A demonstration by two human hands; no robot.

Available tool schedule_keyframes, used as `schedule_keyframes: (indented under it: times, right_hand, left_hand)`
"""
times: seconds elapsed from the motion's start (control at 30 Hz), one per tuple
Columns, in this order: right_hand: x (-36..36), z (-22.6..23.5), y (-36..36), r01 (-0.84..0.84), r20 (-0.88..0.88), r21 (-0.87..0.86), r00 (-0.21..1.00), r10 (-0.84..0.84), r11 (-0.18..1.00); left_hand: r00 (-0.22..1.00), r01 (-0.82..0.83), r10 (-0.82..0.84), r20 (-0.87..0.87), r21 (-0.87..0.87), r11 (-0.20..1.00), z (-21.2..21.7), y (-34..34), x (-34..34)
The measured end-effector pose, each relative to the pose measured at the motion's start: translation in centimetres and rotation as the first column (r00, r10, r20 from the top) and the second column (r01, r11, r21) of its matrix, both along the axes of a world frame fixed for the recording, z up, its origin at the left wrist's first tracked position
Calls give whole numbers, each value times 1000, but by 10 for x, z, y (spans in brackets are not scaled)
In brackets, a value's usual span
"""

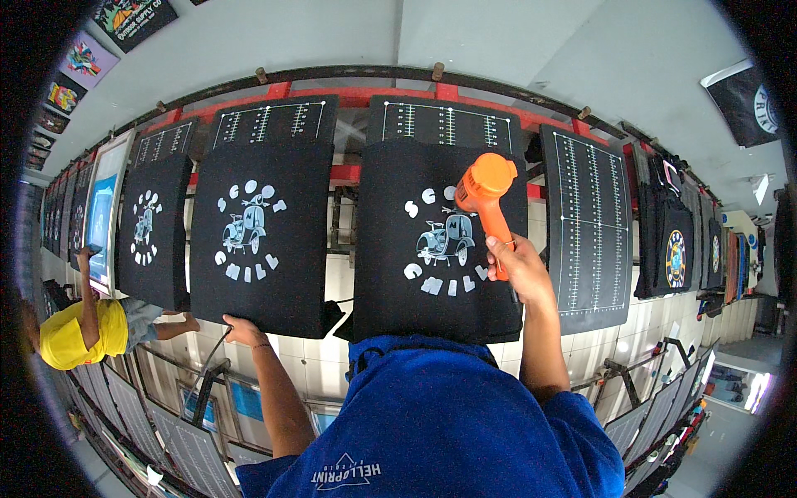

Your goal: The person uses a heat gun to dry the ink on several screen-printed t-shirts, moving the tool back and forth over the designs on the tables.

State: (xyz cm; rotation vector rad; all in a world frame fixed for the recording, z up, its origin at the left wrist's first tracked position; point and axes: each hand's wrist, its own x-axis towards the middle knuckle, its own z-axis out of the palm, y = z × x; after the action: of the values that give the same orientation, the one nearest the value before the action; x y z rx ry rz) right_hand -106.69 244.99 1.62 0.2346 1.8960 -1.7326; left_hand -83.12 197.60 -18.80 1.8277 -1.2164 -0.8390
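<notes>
A person in a blue top [448, 415] is aiming an orange heat gun [491, 199] at the scooter print [448, 241] on a black shirt [386, 224] straight ahead, w/ the nozzle end pointing down-L; the gap to the cloth isn't showing clearly. The R grip [525, 270] is wrapping the gun's handle, fingers curled round it. The L grip [245, 332] is resting at the lower edge of the next shirt [290, 266] to the L, fingers partly hidden, so can't tell how wide it's spread or if it's pinching cloth. For an even finish, the person should prob. be sweeping slowly across the whole print, holding a const. gap & angle, never parking on 1 spot (scorch risk).
</notes>
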Motion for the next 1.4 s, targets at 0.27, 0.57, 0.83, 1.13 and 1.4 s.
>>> schedule_keyframes:
  times: [0.27, 0.57, 0.83, 1.13, 1.4]
  right_hand:
    - [3, -7, 8, 8, -42, -15, 999, -8, 1000]
    - [6, 2, 22, 52, 75, -38, 996, -49, 998]
    - [21, 5, 23, 29, 92, -92, 996, -20, 995]
    - [22, 2, 5, 15, 47, -109, 999, -10, 994]
    - [30, 5, 8, -37, 67, -56, 997, 40, 998]
  left_hand:
    - [995, -23, 34, -97, 106, 994, -31, -24, 15]
    - [991, -19, 31, -127, 98, 995, -22, -18, 12]
    - [996, -37, 46, -80, 106, 994, -18, -17, 11]
    - [993, 4, 6, -114, 92, 996, -13, -10, 7]
    - [999, -34, 37, -36, 76, 997, -25, -21, 15]
